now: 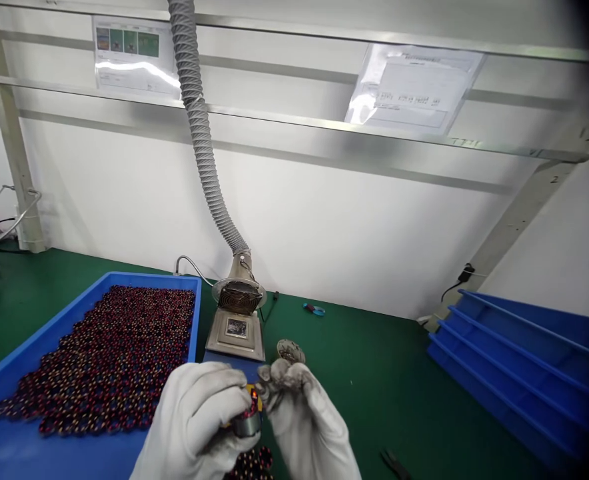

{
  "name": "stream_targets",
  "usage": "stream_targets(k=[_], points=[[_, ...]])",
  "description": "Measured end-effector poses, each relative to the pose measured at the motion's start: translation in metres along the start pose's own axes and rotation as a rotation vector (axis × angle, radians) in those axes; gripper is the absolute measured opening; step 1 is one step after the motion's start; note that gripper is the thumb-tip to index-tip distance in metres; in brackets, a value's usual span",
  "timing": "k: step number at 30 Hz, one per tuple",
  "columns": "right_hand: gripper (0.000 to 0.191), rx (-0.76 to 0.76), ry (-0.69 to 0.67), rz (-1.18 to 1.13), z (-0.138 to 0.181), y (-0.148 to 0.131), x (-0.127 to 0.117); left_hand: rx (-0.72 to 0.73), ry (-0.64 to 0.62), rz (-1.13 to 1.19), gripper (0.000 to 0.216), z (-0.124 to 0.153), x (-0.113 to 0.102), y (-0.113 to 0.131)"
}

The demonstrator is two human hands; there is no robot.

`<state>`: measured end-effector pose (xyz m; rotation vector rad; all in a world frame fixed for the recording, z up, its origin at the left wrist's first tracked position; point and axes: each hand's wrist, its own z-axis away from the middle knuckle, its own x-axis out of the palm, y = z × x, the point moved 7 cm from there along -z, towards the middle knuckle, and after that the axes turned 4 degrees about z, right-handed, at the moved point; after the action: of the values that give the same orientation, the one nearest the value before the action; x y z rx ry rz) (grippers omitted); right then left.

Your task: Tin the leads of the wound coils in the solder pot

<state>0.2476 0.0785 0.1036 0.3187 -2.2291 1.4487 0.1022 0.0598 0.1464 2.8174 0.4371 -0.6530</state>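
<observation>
The left hand (pixel 194 420), in a white glove, has its fingers curled closely around a wound ring part (pixel 247 425) with a grey metal rim, held above the near middle of the green table (pixel 374 380); the right hand (pixel 307 423), gloved too (its fingertips are darkly smudged), is just to the right of that part, thumb and fingers drawn narrowly together; whether they pinch anything I cannot tell. A bit of yellow shows at the part's upper edge; more small ring parts (pixel 248 467) lie below the hands at the near edge of view; a blue tray (pixel 197 313) on the left carries a dense spread of similar ring parts (pixel 124 353). Just beyond the hands is a round, stained disc (pixel 290 351); farther back stands a metal device (pixel 235 333), with a grey corrugated hose (pixel 202 127) coming down to its far end; blue-handled pliers (pixel 314 309) lie to its right; nested blue trays (pixel 519 380) lean at the far right; a dark tool (pixel 394 464) lies near right.
</observation>
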Motion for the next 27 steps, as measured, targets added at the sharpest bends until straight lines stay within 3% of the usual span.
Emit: stream_targets(k=[2, 7, 15, 18, 22, 24, 27], points=[[0.022, -0.005, -0.002, 0.042, -0.001, 0.006, -0.003, -0.025, 0.013, -0.018, 0.021, 0.004, 0.000, -0.006], [0.040, 0.075, -0.160, 0.191, -0.006, 0.039, 0.005, -0.022, 0.050, -0.053, 0.022, 0.006, 0.002, -0.011], [0.032, 0.169, -0.173, 0.130, -0.011, 0.050, 0.008, -0.167, 0.017, 0.216, 0.023, -0.001, -0.001, -0.023], [0.031, 0.250, -0.209, 0.073, -0.011, 0.056, 0.010, -0.306, 0.105, 0.383, 0.028, 0.003, -0.009, -0.035], [0.031, 0.338, -0.275, 0.005, -0.011, 0.064, 0.011, -0.639, 0.238, 0.583, 0.012, 0.017, -0.017, -0.059], [0.031, 0.349, -0.269, -0.024, -0.013, 0.065, 0.009, -0.722, 0.142, 0.560, 0.020, 0.019, -0.011, -0.061], [0.027, 0.352, -0.266, -0.025, -0.016, 0.066, 0.010, -0.686, 0.010, 0.571, 0.027, 0.015, 0.001, -0.054]])
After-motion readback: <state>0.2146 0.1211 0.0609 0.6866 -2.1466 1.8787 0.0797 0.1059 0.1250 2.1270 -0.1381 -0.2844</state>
